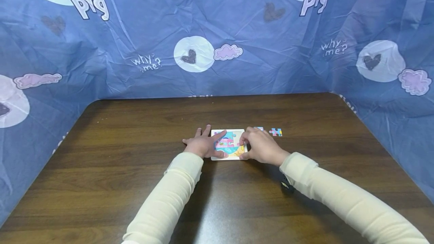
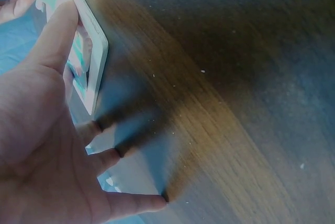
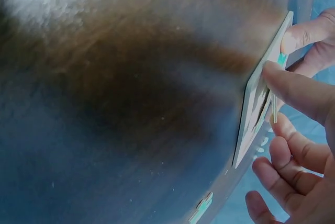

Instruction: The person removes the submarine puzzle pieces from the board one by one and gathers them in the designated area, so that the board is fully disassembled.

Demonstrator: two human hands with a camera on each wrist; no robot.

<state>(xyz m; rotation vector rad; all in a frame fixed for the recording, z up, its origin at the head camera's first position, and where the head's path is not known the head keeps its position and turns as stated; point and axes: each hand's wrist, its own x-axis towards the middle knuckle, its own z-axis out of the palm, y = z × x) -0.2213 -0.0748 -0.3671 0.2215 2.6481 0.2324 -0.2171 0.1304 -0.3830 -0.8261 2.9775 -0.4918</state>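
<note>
Brown surface (image 1: pixel 101 183), blue printed cloth (image 1: pixel 210 14) behind. Right hand (image 1: pixel 262 147) pinching thin puzzle piece (image 3: pixel 275 108), edge-on, over right side of puzzle tray (image 1: pixel 234 158). Pale far-right corner of tray, apparently unfilled, just past fingertips. Left hand (image 1: pixel 199 147) spread across left rim. Two loose pieces (image 1: pixel 276 132) beyond right hand, nearer that one. Surface stretches wide to both sides.

Bare left hand (image 1: pixel 200 145), bare right hand (image 1: pixel 263 147), long pale-cream fabric sleeves (image 1: pixel 349 203), wide cuffs (image 1: pixel 186 164), small black object (image 1: pixel 286 185) below right cuff
</note>
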